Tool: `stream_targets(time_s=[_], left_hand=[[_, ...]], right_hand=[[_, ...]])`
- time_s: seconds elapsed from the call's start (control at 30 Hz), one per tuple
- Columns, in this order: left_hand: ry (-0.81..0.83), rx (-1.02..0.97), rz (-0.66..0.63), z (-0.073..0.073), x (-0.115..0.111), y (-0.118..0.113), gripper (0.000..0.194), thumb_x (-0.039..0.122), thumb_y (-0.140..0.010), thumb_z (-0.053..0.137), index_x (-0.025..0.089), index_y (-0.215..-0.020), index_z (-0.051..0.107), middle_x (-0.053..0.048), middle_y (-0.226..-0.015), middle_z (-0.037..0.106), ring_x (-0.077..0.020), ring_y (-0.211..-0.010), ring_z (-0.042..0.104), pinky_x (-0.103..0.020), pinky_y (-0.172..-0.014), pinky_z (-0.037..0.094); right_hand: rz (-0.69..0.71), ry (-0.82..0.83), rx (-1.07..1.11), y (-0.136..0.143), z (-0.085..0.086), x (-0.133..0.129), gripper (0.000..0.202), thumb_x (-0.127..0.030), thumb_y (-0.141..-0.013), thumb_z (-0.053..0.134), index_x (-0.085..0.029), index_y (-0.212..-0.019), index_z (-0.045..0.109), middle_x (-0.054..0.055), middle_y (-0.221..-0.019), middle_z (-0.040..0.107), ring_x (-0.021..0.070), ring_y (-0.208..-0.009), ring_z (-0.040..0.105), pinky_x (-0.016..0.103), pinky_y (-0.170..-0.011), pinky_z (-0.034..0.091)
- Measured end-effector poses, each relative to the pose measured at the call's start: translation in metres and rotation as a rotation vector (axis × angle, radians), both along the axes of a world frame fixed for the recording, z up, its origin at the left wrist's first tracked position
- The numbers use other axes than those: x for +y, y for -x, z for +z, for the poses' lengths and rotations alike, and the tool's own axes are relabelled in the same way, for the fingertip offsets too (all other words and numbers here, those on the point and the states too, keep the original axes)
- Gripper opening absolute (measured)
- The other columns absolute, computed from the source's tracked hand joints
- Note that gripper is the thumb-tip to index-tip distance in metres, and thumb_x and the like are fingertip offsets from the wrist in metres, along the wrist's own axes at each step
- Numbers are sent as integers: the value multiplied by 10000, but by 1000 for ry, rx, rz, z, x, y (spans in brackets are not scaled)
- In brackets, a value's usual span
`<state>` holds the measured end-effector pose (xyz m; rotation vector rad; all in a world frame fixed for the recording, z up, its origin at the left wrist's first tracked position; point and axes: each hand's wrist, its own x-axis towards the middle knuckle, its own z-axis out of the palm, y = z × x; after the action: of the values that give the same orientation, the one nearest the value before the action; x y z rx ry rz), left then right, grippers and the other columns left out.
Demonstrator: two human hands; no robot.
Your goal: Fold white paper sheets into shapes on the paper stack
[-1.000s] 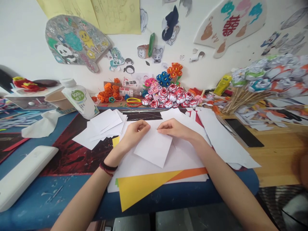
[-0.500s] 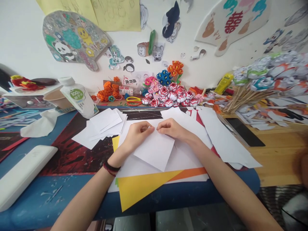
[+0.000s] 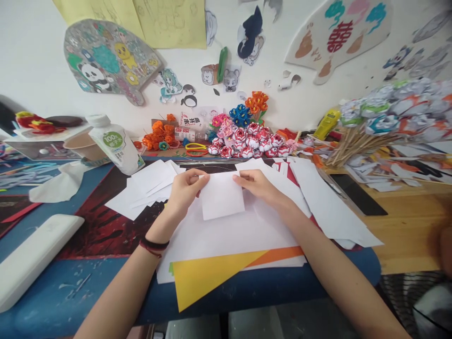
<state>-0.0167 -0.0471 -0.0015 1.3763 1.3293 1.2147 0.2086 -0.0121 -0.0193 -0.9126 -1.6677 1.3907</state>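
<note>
A small square sheet of white paper [image 3: 223, 197] is held up over the work area. My left hand [image 3: 186, 187] pinches its upper left corner between thumb and fingers. At the upper right corner my right hand [image 3: 257, 182] grips it the same way. Beneath it lies a large white sheet [image 3: 226, 240] on top of coloured paper, with a yellow corner [image 3: 205, 280] and an orange strip [image 3: 277, 255] showing at the front. To the left of my left hand is a loose pile of white paper pieces [image 3: 148, 181].
A white bottle [image 3: 115, 143] and a paper cup [image 3: 83, 143] stand at the back left. Red-and-white paper flowers [image 3: 254, 141] line the wall. A white case [image 3: 38, 256] lies left, long white sheets [image 3: 328, 202] and a black phone [image 3: 358, 194] right.
The white square has turned from a slanted position to nearly straight and is raised. My hands have moved apart, the left one leftward, from the top corner to its two upper corners.
</note>
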Motion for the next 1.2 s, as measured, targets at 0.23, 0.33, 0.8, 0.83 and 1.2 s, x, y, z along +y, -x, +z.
stream_targets(time_s=[0.23,0.33,0.8,0.83,1.2], left_hand=[[-66,363,-287,-5,-3,-6,205,360,-781,631,159,-783,674,-10,-692,645,-129,-633,549,-232,-576,399],[-107,454,-331,-7,-6,-12,228,354,-822,570,160,-802,688,-15,-714,664,-136,-655,557,-238,-598,401],[0,321,-364,-5,-11,-21,228,341,-779,560,149,-765,683,-11,-699,615,-134,-647,512,-233,-566,380],[22,289,-359,-6,-12,-22,229,345,-775,561,150,-759,680,-4,-685,601,-129,-634,500,-230,-552,369],[143,54,-307,2,-10,-17,138,264,-672,574,159,-583,591,24,-546,485,-99,-539,418,-229,-504,309]], right_hand=[[-8,20,-91,-2,0,0,403,-522,-703,763,-138,-811,712,42,-776,687,166,-716,607,273,-650,453],[80,-24,-127,0,-5,-1,378,-497,-731,751,-129,-818,728,40,-730,675,160,-687,597,265,-619,443],[84,-23,-101,6,-3,-8,286,-421,-751,732,-139,-719,698,32,-721,662,145,-676,584,258,-618,440],[84,-22,-94,7,-2,-9,280,-417,-755,730,-140,-725,701,32,-727,665,144,-680,586,256,-619,440],[-170,-45,-65,-20,13,4,304,-430,-678,787,-137,-688,707,21,-684,650,138,-641,551,255,-586,399]])
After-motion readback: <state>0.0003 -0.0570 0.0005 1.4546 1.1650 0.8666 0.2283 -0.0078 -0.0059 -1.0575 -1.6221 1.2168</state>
